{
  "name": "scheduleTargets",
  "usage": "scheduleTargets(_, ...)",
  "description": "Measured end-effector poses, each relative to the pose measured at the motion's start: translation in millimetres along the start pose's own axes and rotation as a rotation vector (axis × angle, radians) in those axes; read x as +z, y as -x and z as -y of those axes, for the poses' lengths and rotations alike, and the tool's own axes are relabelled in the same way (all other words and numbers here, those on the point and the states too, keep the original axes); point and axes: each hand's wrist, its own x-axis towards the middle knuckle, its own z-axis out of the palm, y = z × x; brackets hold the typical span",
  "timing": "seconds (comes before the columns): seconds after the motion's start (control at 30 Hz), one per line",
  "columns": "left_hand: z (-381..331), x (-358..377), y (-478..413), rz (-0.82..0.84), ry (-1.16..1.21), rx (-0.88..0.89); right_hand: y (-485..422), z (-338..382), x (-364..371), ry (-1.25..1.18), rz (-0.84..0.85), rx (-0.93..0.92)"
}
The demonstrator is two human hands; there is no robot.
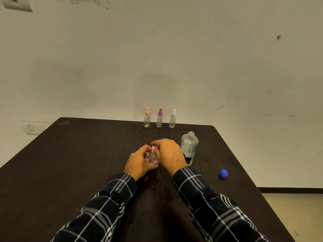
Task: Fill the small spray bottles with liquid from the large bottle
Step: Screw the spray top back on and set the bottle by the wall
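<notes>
Both hands meet at frame centre: left hand (pixel 139 162) grips a small spray bottle (pixel 153 157), right hand (pixel 167 152) pinches its pink top (pixel 153 148); the uncapped large bottle (pixel 189 147) stands just right.

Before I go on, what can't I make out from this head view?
- Held bottle: fill level, hidden by left hand and right hand.
- Its pink top: on or off, covered by fingers.
- Three far bottles: levels too small.
- Large bottle: label partly hidden behind right hand.

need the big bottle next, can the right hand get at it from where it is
Probably yes: the large bottle stands open just beside the right hand, nothing between them, but that hand must first let go of the small spray bottle.
</notes>
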Motion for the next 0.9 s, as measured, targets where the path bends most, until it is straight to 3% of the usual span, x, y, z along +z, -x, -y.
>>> scheduleTargets(0.1,-2.4,-0.3,1.1,0.008,0.003,-0.002,6.7,1.4,0.5,0.065,-0.188,0.135)
scheduleTargets(0.17,-3.0,-0.7,0.9,0.013,0.000,0.004,8.4,0.0,4.6,0.033,-0.259,0.129)
scheduleTargets(0.33,-1.6,-0.3,-0.2,0.008,-0.017,0.001,1.7,-4.2,7.0,-0.202,0.015,0.029)
scheduleTargets(0.43,-0.2,-0.2,0.0,0.007,-0.018,0.002,-0.6,-3.1,10.3,-0.171,-0.071,0.077)
scheduleTargets(0.57,-0.6,-1.3,-1.9,0.026,-0.012,-0.005,-9.3,-0.3,6.8,-0.116,-0.051,0.117)
scheduleTargets(0.67,-1.0,-1.6,-2.8,0.037,-0.017,-0.008,-10.7,1.1,11.7,-0.156,-0.050,0.151)
scheduleTargets(0.9,1.1,-3.4,-4.0,0.056,-0.017,0.011,6.9,-8.6,31.3,-0.367,-0.220,0.144)
